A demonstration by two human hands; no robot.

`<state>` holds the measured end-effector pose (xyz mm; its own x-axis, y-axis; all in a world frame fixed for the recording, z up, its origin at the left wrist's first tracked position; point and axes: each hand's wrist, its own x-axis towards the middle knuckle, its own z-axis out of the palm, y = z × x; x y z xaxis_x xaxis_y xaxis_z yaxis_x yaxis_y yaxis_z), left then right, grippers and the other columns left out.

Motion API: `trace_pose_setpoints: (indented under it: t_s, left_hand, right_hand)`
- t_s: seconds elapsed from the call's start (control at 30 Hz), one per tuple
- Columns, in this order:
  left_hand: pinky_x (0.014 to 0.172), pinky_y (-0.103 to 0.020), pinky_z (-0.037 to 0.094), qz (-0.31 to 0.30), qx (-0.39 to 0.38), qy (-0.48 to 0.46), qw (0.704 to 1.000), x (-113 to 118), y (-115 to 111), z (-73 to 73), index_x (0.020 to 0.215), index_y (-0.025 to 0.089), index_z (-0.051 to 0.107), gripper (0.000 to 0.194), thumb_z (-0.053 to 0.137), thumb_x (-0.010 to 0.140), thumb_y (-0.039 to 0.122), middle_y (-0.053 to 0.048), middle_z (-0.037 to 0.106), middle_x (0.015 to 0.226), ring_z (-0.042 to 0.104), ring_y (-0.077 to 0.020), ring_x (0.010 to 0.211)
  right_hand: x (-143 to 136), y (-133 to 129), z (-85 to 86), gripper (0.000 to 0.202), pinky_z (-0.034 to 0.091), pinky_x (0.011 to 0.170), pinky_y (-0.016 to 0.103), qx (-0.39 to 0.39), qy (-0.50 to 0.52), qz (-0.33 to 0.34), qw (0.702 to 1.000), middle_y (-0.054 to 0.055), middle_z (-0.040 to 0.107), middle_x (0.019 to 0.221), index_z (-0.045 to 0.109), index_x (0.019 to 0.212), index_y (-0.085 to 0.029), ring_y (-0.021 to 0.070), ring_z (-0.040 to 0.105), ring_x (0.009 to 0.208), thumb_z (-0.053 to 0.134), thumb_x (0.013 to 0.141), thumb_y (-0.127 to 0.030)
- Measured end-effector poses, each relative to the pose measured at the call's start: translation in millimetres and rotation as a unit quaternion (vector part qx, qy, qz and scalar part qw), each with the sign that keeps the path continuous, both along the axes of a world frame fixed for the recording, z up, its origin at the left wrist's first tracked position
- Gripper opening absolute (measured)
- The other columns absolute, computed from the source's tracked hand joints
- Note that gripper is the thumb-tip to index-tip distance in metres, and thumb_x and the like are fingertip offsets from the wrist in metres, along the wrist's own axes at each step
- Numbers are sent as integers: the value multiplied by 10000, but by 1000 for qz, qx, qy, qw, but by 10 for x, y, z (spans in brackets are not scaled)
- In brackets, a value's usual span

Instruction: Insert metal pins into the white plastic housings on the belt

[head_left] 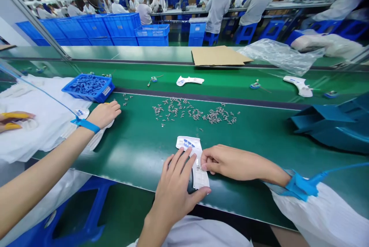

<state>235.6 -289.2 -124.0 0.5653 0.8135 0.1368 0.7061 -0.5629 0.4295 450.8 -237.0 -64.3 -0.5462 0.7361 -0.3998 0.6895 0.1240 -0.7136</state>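
Shell [197, 151], white and pistol-shaped, lies flat on the table [135, 143] between the person's two hands. The left hand [174, 191] is spread, fingertips laid on the shell without gripping; the right hand [230, 161] has curled fingers at the shell's handle, and whether they pinch something small I cannot tell. It looks like thin moulded plastic: light, stiff, smooth, so liable to slide under a push and perhaps to scuff; the handle's long edges should give the surest hold. Counting outward: one shell under these hands; beyond it, loose metal parts [216, 116], too many to number; two hands of others [103, 116] at the left, one near a single blue tray [104, 92]; one teal bin [340, 120] at the right; on the green belt [225, 81], two more shells [190, 81] and at least three wired pieces [155, 79].
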Motion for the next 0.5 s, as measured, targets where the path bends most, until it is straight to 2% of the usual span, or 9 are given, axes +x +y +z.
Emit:
trace_pose_setpoints:
  t_s: [0.2, 0.33, 0.5]
  left_hand:
    - [1130, -535, 349, -6, 2, 6, 1000, -4, 30, 11, 1468, 193, 360, 764, 633, 872, 585, -87, 355, 1579, 308, -327, 1458]
    - [1132, -536, 346, -2, -13, -2, 1000, -1, 15, 18, 1467, 179, 361, 785, 655, 858, 578, -83, 453, 1520, 308, -330, 1456]
    - [1141, -530, 334, 0, -22, -10, 1000, 8, -3, 21, 1468, 190, 356, 796, 686, 843, 556, -68, 470, 1509, 300, -324, 1459]
  right_hand:
    - [-11, 43, 66, 194, 380, 556, 240, -45, 5, 37, 998, 12, 684, 767, 653, 849, -202, 151, 575, 655, 494, 944, -258]
    - [-31, 25, 77, 229, 383, 604, 249, -28, -40, 36, 998, 15, 672, 809, 638, 882, -203, 164, 580, 718, 474, 978, -330]
    - [-48, -61, 50, 219, 383, 693, 289, 15, -94, 22, 995, 25, 651, 842, 584, 893, -228, 222, 574, 877, 440, 1001, -353]
